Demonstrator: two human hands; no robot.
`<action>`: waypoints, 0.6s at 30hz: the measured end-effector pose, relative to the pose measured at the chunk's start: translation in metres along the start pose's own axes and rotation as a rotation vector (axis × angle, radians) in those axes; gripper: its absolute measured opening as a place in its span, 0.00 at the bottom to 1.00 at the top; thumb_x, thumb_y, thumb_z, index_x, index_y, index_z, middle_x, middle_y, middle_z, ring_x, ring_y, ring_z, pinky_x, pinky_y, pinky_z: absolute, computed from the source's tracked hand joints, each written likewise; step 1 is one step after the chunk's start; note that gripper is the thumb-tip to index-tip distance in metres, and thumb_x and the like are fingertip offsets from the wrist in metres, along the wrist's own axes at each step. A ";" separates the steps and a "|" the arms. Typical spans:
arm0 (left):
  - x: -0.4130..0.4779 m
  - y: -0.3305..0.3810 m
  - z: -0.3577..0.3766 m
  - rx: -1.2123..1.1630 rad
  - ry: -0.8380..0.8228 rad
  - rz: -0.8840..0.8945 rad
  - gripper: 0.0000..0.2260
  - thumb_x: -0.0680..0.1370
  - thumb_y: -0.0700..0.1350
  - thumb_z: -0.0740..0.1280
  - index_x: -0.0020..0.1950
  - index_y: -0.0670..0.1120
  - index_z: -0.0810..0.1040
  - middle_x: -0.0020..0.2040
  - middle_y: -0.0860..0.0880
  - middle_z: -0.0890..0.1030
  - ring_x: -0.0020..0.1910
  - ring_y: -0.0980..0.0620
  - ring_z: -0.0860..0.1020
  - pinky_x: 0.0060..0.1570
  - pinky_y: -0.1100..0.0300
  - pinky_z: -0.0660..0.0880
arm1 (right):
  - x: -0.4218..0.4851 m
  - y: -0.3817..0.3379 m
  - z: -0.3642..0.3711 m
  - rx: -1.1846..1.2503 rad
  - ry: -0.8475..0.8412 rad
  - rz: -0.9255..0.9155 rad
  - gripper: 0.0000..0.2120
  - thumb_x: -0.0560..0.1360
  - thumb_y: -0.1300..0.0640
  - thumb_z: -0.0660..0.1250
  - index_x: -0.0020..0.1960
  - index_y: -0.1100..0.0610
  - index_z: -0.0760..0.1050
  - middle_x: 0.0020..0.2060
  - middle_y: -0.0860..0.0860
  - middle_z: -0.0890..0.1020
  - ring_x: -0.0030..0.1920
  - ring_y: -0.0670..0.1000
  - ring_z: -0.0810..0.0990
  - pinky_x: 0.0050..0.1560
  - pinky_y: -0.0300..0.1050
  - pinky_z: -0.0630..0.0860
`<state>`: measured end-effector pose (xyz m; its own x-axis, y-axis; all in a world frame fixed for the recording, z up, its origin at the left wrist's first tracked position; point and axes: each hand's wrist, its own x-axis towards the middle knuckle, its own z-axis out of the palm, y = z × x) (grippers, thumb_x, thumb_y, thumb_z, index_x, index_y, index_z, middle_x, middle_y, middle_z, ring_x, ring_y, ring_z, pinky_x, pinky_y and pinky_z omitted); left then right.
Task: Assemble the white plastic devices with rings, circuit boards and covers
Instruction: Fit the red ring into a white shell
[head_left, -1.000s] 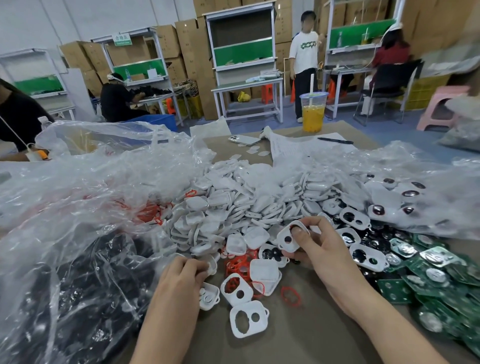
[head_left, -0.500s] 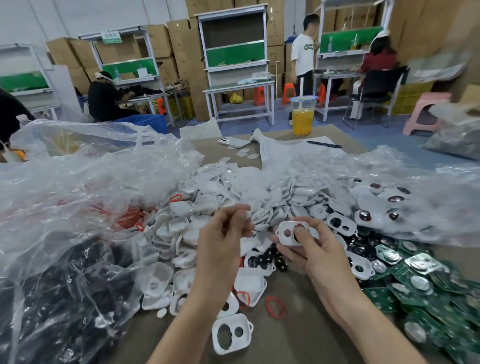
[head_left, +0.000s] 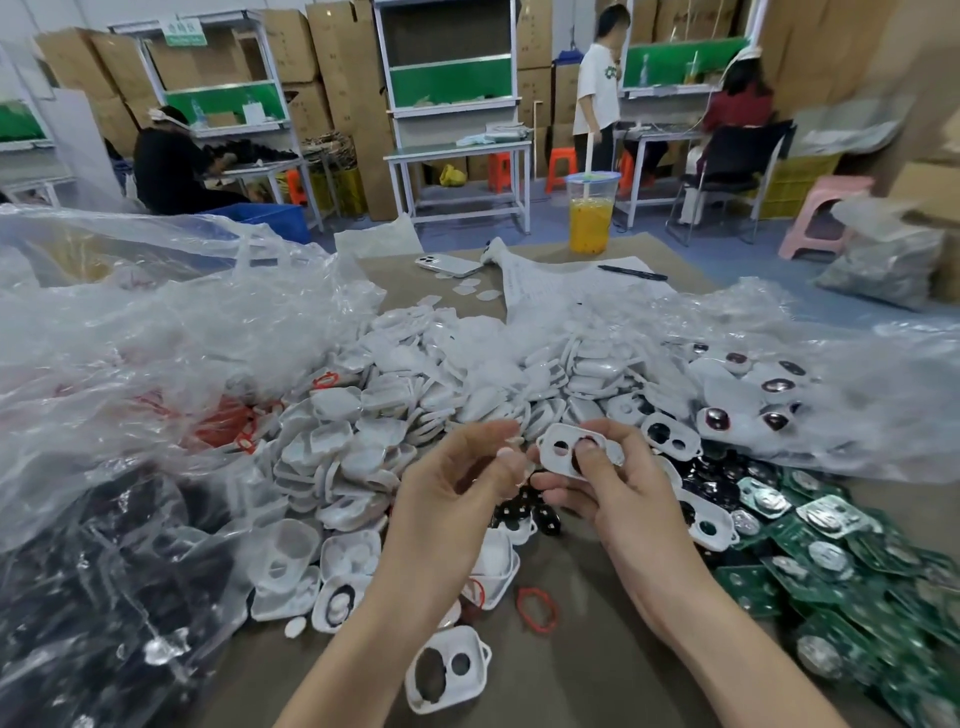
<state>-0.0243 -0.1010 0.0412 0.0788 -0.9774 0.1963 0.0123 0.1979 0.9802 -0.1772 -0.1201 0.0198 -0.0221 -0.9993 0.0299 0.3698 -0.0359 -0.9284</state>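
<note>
Our right hand (head_left: 613, 499) grasps a white cover (head_left: 556, 465) with two round holes. The thumb presses on its face at the larger hole and the fingers curl behind it, holding it up above the desk (head_left: 597, 686). Our left hand (head_left: 457, 483) is raised just beside it on the left, fingers curled and fingertips drawn together close to the cover's left edge. We cannot tell whether they pinch anything.

Under the hands a few loose white shells lie on the desk. A red ring (head_left: 537, 605) lies flat there, just right of an open shell (head_left: 493, 569). Nearer to us, apart from the rest, lies another two-holed shell (head_left: 447, 670).

To the right, green circuit boards (head_left: 831, 561) are heaped along the near right of the desk, with more two-holed covers at their far edge. Beyond the hands a large pile of white plastic parts (head_left: 415, 374) spreads across the middle.

On the left, crumpled clear plastic bags (head_left: 156, 364) cover the desk, with red and black pieces showing through them.

At the far end of the desk stand a cup of orange drink (head_left: 589, 218) with a straw, a phone (head_left: 449, 265) lying face down, and a pen (head_left: 631, 273) on a sheet of paper.
</note>
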 end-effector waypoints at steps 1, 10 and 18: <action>0.000 0.001 -0.001 -0.007 0.017 0.007 0.06 0.78 0.39 0.72 0.49 0.50 0.85 0.42 0.53 0.87 0.41 0.60 0.83 0.42 0.71 0.76 | 0.000 0.000 0.001 0.013 0.001 0.012 0.06 0.84 0.59 0.60 0.57 0.52 0.73 0.44 0.56 0.87 0.45 0.56 0.88 0.42 0.38 0.82; 0.003 -0.003 -0.002 0.010 0.024 -0.014 0.09 0.79 0.40 0.70 0.47 0.52 0.87 0.42 0.49 0.87 0.42 0.55 0.84 0.44 0.65 0.80 | -0.005 -0.003 0.005 0.048 -0.091 0.046 0.05 0.82 0.62 0.63 0.56 0.56 0.75 0.48 0.58 0.87 0.49 0.60 0.87 0.46 0.41 0.83; 0.002 -0.007 0.001 0.108 0.028 -0.001 0.03 0.78 0.43 0.73 0.47 0.50 0.85 0.45 0.53 0.87 0.46 0.55 0.83 0.52 0.53 0.80 | -0.007 -0.005 0.004 -0.011 -0.075 -0.044 0.04 0.80 0.63 0.67 0.52 0.56 0.78 0.46 0.57 0.87 0.49 0.56 0.87 0.46 0.37 0.81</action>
<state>-0.0249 -0.1041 0.0352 0.1063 -0.9748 0.1962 -0.0948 0.1864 0.9779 -0.1749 -0.1124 0.0253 0.0317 -0.9947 0.0978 0.3598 -0.0800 -0.9296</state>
